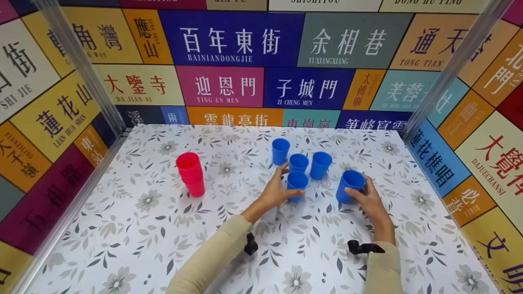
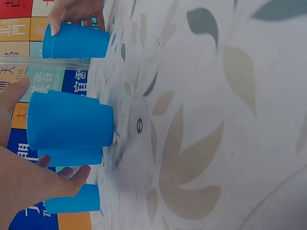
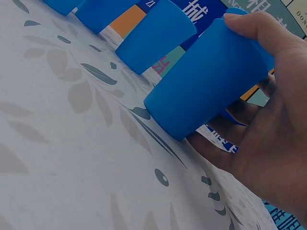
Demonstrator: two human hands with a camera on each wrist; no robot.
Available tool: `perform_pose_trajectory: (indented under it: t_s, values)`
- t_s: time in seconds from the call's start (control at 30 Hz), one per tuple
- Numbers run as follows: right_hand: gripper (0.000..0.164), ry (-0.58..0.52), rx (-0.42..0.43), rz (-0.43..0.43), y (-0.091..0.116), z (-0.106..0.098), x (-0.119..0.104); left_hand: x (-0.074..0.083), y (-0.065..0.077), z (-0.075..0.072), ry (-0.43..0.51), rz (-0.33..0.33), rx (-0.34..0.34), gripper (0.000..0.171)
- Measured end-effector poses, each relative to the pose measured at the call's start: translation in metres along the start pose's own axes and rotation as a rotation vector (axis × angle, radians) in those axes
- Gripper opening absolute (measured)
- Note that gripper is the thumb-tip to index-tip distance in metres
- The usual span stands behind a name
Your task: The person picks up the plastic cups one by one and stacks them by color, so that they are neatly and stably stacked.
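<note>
Stacking, likely: second grip needed
Right hand (image 1: 372, 202): clamped on blue cup (image 3: 208, 79) nearest tabletop's (image 1: 229, 261) right edge
Left hand (image 1: 274, 194): apart around another cup (image 1: 297, 180)

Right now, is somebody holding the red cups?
No, the stack of red cups stands apart on the tabletop, with the left hand and right hand both over at the blue cups.

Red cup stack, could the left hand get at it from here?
Probably yes: between the left hand and the red cup stack only patterned tabletop shows, nothing blocking the way.
</note>
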State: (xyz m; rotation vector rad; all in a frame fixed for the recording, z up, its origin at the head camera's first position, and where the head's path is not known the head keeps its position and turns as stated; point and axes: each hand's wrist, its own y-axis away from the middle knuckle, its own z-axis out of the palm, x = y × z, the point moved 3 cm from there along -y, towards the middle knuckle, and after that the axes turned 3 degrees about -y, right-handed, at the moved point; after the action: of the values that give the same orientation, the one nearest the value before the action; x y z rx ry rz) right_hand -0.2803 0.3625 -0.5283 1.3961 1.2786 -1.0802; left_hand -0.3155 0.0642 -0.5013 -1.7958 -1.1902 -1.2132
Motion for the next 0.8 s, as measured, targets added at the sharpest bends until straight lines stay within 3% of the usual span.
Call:
perform_pose_trajectory:
  t_s: [0.17,0.47,0.8]
  values:
    - [0.080,-0.003,0.001,-0.002,0.000,0.000,-0.001,0.004,-0.002,0.003,0.015,-0.024,0.033,0.097]
    - [0.082,0.006,0.004,0.014,0.000,-0.001,0.000,0.001,-0.005,0.011,-0.039,-0.077,0.060,0.079]
    - [0.081,0.000,0.006,0.017,0.000,-0.002,0.002,0.000,-0.006,0.016,-0.032,-0.074,0.084,0.074]
